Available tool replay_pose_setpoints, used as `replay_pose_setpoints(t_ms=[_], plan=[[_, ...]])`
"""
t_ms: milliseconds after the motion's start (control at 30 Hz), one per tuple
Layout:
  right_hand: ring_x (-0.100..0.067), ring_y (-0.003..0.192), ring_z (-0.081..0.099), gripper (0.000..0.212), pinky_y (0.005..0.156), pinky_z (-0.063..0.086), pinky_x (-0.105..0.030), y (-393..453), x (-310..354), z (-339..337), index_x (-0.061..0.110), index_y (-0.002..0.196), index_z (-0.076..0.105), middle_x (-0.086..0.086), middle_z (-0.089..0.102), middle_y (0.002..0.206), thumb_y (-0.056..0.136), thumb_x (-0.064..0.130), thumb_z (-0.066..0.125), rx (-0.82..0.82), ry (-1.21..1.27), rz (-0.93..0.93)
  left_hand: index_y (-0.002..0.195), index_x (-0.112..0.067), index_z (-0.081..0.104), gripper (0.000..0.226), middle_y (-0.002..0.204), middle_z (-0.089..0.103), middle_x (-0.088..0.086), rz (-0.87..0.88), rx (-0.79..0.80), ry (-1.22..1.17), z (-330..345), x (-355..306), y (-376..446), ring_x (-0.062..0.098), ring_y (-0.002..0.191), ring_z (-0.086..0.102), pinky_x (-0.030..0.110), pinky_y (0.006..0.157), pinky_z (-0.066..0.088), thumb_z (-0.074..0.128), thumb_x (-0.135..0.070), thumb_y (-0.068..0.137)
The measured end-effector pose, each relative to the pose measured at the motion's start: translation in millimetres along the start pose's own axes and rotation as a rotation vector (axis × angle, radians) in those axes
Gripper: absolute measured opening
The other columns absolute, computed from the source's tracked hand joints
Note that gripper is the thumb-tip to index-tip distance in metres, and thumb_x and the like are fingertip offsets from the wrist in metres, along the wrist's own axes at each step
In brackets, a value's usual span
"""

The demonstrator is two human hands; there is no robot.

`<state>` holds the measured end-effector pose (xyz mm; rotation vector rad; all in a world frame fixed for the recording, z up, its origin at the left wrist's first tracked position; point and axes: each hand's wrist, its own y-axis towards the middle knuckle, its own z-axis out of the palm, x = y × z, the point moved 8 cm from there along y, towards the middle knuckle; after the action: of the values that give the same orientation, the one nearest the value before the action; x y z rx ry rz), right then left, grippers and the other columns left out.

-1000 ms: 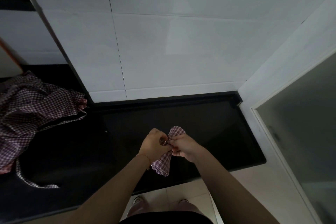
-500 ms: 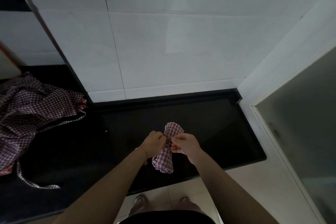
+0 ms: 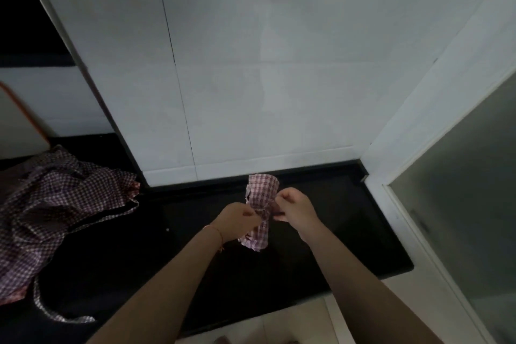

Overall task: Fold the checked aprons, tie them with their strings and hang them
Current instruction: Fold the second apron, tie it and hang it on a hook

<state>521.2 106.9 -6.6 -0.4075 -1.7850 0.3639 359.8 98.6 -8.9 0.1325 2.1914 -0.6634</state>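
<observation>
Folded apron (image 3: 261, 205) hangs upright between both hands, fingers (image 3: 252, 216) of each pinching its cinched middle.

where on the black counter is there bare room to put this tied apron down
Bare counter lies right of the right hand, up to the white door frame. Another bare patch lies between the left hand and the loose apron heap. The far left is crowded by that heap and its strings.

A black glossy surface (image 3: 321, 232) runs along a wall of large white tiles (image 3: 279, 92). A frosted glass panel (image 3: 469, 218) in a white frame stands at the right. Pale floor tiles (image 3: 296, 324) show below the surface's front edge.
</observation>
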Motion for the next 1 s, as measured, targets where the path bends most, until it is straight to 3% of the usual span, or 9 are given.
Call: replay_pose_setpoints(t_ms=[100,200,233,333,433,533,667,867,1000], plan=[[-0.023,0.091,0.070,0.013,0.079,0.060,-0.034,-8,87,-17,0.003,0.097,0.060,-0.014,0.069,0.101,0.102,0.007,0.048,0.048,-0.076,-0.189,0.055,-0.017,0.053,0.040,0.054,0.047,-0.005,0.127,-0.184,0.055,-58,-68,-11,0.011,0.054,0.044,0.028,0.061,0.039,0.057,-0.032,0.093],[-0.016,0.074,0.069,0.023,0.070,0.055,-0.031,-30,177,-38,0.004,0.089,0.061,-0.008,0.072,0.083,0.097,-0.006,0.042,0.081,-0.138,-0.396,0.074,-0.020,0.054,0.018,0.076,0.050,-0.006,0.505,-0.671,0.199,-132,-152,-47,0.015,0.072,0.049,0.032,0.064,0.041,0.054,-0.037,0.076],[-0.017,0.072,0.069,0.027,0.070,0.054,-0.032,-41,210,-49,0.006,0.086,0.063,-0.007,0.072,0.080,0.095,-0.007,0.041,0.061,-0.174,-0.486,0.089,-0.018,0.059,0.030,0.090,0.055,-0.004,0.603,-0.714,0.297,-145,-180,-55,0.018,0.084,0.052,0.033,0.072,0.043,0.053,-0.041,0.070],[-0.016,0.076,0.070,0.030,0.075,0.053,-0.028,-72,283,-71,0.012,0.085,0.067,-0.004,0.074,0.081,0.093,-0.005,0.043,-0.011,-0.275,-0.675,0.133,-0.024,0.051,0.072,0.135,0.051,-0.003,0.571,-0.539,0.647,-154,-235,-50,0.021,0.128,0.044,0.039,0.106,0.030,0.063,-0.056,0.069],[-0.018,0.076,0.071,0.026,0.077,0.055,-0.030,-104,337,-93,0.009,0.089,0.066,-0.007,0.073,0.081,0.093,-0.004,0.045,-0.064,-0.204,-0.801,0.134,-0.030,0.051,0.068,0.127,0.060,-0.007,0.488,-0.508,0.714,-177,-276,-56,0.018,0.117,0.055,0.035,0.101,0.041,0.072,-0.057,0.076],[-0.022,0.072,0.072,0.023,0.072,0.059,-0.031,-125,377,-118,0.005,0.091,0.066,-0.012,0.071,0.081,0.095,-0.005,0.045,-0.107,-0.040,-0.857,0.124,-0.026,0.055,0.064,0.116,0.062,-0.004,0.516,-0.575,0.541,-209,-309,-70,0.016,0.100,0.057,0.028,0.084,0.047,0.079,-0.053,0.071],[-0.022,0.065,0.069,0.020,0.065,0.058,-0.033,-143,426,-144,0.003,0.090,0.066,-0.012,0.069,0.076,0.092,-0.006,0.048,-0.177,0.019,-0.925,0.123,-0.025,0.055,0.063,0.112,0.057,-0.006,0.655,-0.721,0.290,-244,-346,-102,0.012,0.098,0.056,0.023,0.080,0.047,0.084,-0.045,0.071],[-0.019,0.057,0.064,0.020,0.057,0.055,-0.031,-152,471,-158,0.005,0.087,0.069,-0.009,0.065,0.068,0.091,-0.004,0.052,-0.247,0.072,-1.015,0.130,-0.017,0.048,0.061,0.121,0.064,0.004,0.663,-0.497,-0.794,-236,-318,-93,0.020,0.108,0.064,0.039,0.091,0.055,0.081,-0.025,0.079],[-0.019,0.063,0.068,0.021,0.067,0.059,-0.035,-153,495,-151,0.013,0.088,0.071,-0.006,0.070,0.073,0.090,0.002,0.053,-0.350,0.088,-1.045,0.132,-0.018,0.053,0.065,0.131,0.060,0.003,0.649,-0.280,-1.121,-214,-322,-74,0.025,0.119,0.058,0.036,0.087,0.056,0.078,-0.039,0.076]])
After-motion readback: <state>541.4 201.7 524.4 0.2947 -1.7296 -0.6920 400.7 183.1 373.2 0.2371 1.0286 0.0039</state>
